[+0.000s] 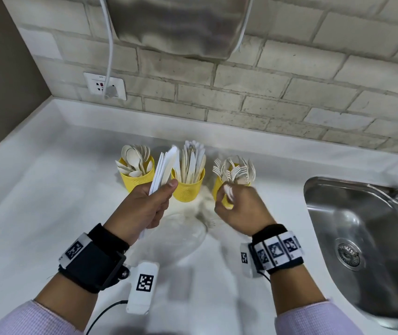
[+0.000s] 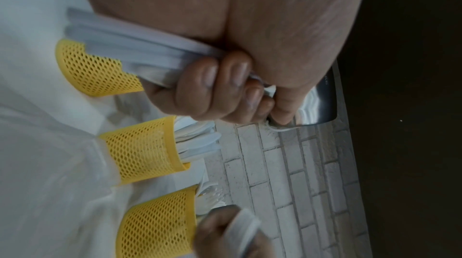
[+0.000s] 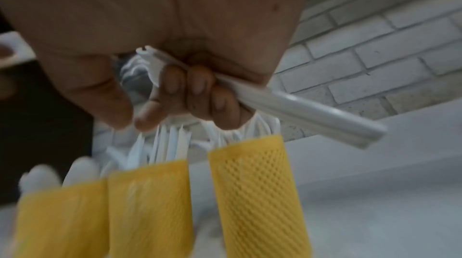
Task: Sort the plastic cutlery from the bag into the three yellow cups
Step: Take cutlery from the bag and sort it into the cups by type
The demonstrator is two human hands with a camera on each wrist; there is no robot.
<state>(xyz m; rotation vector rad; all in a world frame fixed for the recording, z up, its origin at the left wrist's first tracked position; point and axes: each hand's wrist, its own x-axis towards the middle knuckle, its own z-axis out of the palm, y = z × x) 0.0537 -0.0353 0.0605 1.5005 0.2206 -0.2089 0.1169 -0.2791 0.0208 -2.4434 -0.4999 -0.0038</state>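
Standing in a row on the white tabletop (image 1: 36, 189) are three yellow mesh cups: the left cup (image 1: 134, 181) is full of cream spoons, the middle cup (image 1: 188, 189) of knives, the right cup (image 1: 218, 189) of forks. The left hand (image 1: 144, 206) has its grip curled tight around a bundle of white knives (image 1: 164, 168), blades up, just left of the middle cup. The right hand (image 1: 239, 209) grips a few white fork handles (image 3: 300, 110) in front of the right cup, and a clear plastic bag (image 1: 181, 235) lies crumpled between the wrists.

Pale lilac sleeves (image 1: 24, 317), black wristbands (image 1: 91, 259) carrying white tags printed with black square markers.
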